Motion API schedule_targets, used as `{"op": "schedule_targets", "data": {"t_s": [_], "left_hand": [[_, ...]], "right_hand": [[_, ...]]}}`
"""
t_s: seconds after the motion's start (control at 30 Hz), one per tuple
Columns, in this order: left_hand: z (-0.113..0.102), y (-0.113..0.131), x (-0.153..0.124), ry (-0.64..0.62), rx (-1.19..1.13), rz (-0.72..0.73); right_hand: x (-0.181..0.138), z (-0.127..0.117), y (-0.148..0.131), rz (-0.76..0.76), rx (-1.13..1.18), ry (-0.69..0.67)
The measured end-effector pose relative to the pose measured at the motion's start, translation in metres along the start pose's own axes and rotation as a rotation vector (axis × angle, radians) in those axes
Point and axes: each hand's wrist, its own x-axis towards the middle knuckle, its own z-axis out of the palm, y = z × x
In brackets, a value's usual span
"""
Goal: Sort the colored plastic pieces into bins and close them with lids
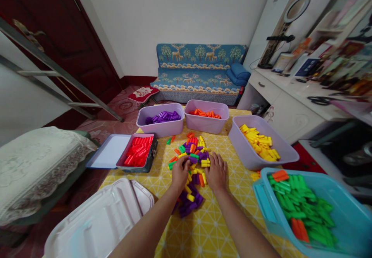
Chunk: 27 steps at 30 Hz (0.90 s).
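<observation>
Lilac tubs point(207, 125) along the table's point(212, 227) far edge hold single colours; mixed plastic pieces point(194, 156) remain between the flattened right hand point(217, 171) and left hand point(180, 172), its grip unclear.

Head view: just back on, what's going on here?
A person's bare hands are at a mixed-colour pile of small pieces on a yellow patterned tablecloth. The left hand is in among them; whether it grips one is unclear. The right hand lies palm down at the pile's right edge. Around it, three lilac bins hold purple, orange and yellow pieces, an open box holds red ones, and a teal bin holds green plus some orange.
</observation>
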Motion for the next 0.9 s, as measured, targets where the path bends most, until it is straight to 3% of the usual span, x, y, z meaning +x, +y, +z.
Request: {"op": "schedule_targets", "data": {"t_s": [0.2, 0.57, 0.77, 0.9], "left_hand": [[-0.009, 0.008, 0.01, -0.043, 0.026, -0.016], [-0.035, 0.022, 0.042, 0.019, 0.249, 0.226], [-0.047, -0.002, 0.054, -0.09, 0.443, 0.011], [-0.051, -0.014, 0.046, -0.148, 0.388, 0.005]], "right_hand": [[0.0, 0.0, 0.0, -0.011, -0.033, 0.0], [0.0, 0.001, 0.0, -0.007, -0.008, -0.004], [0.0, -0.002, -0.001, -0.008, -0.007, -0.009], [0.0, -0.001, 0.0, -0.007, -0.017, -0.014]]}}
